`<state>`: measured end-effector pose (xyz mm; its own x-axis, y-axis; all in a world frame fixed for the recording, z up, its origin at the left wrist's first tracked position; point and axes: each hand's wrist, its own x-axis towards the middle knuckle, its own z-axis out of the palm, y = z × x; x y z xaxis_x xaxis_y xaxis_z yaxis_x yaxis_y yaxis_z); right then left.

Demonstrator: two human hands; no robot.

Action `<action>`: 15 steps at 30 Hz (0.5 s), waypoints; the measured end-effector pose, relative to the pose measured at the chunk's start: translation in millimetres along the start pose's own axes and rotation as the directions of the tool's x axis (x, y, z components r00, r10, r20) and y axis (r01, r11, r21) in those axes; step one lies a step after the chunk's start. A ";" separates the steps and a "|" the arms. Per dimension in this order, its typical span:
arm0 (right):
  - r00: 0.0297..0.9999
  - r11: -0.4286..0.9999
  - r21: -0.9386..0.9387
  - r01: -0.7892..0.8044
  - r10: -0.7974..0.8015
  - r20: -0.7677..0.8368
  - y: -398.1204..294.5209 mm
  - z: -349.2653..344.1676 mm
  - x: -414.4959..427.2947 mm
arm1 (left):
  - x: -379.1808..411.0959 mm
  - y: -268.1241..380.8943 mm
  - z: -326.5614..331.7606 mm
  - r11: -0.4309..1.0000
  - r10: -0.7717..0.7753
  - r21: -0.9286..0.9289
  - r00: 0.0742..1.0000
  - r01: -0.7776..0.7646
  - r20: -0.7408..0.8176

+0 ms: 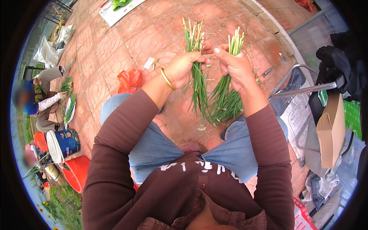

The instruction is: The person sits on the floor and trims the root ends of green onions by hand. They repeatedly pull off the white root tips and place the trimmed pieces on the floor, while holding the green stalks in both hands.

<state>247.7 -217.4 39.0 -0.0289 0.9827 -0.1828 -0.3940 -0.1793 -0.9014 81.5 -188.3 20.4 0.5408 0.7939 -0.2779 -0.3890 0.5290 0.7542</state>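
My left hand (185,67), with a gold bangle at the wrist, grips a bunch of garlic chives (199,86). Dry, brownish sheaths cling to the upturned cut ends of that bunch, and its green leaves hang down. In my right hand (237,67) is a second chive bunch (236,40), with cleaner, pale stem ends upward. Both hands are close together, fingertips nearly meeting between the bunches. Below the right wrist, a loose pile of chives (230,107) with some white flower heads lies on the paving by my shoe, partly hidden by the held leaves.
Red patterned paving (112,46) bears an orange plastic bag (129,81) and a white board (119,11) with leafy greens. At left, another person (47,97) sits near chives, a blue bucket (67,142) and a red tub (77,172). A metal-framed chair (304,87) and a cardboard box (330,132) stand right.
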 end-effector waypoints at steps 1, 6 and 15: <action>1.000 1.000 0.008 0.006 -0.006 0.008 -2.7 5.9 -3.1 | 0.6 -1.9 -3.8 0.999 -0.033 0.031 0.999 0.032 0.018; 0.995 0.981 -0.193 -0.025 0.043 0.091 10.6 2.8 1.0 | -1.7 -10.4 -7.4 0.986 -0.081 0.149 0.997 0.078 0.018; 0.988 0.988 -0.108 -0.108 0.118 0.099 4.5 6.3 7.4 | -9.9 -0.7 -17.4 0.983 -0.182 -0.013 0.983 0.182 0.023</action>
<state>239.9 -210.7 36.1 -0.1662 0.9543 -0.2485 -0.2871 -0.2879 -0.9136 63.5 -191.4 12.3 0.6196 0.6773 -0.3968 -0.2933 0.6686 0.6834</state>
